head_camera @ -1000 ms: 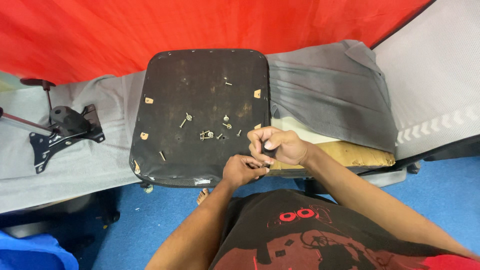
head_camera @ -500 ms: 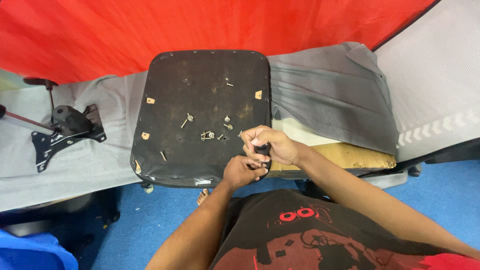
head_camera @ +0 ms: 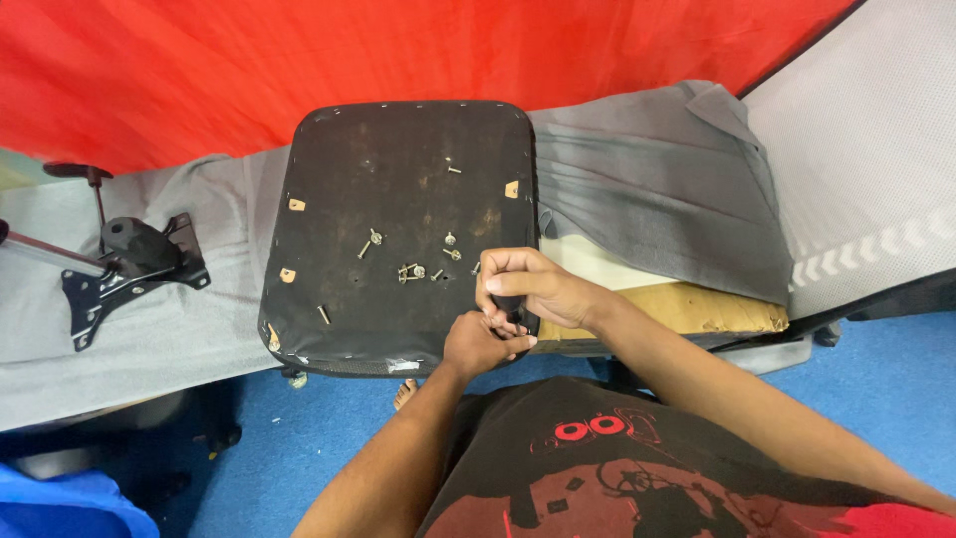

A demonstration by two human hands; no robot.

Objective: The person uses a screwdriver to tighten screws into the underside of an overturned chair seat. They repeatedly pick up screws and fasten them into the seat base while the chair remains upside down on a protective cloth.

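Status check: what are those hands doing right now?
Both hands together at seat panel near edge, pinching something small, unclear. Loose screws lie close by.

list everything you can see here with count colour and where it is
seat base: 1, black and worn, upside down at centre
loose screws and bolts: several, metal, scattered on the seat base
chair mechanism: 1, black with a lever, on the grey cloth at left
grey cloth: 1 or more, grey, under and to the right of the seat base
foam pad: 1, tan, at right under the cloth
backdrop: 1, red, along the top
floor: blue, below
left hand: at the seat's near edge, fingertips meeting the right hand
right hand: closed on a small dark item, unclear what
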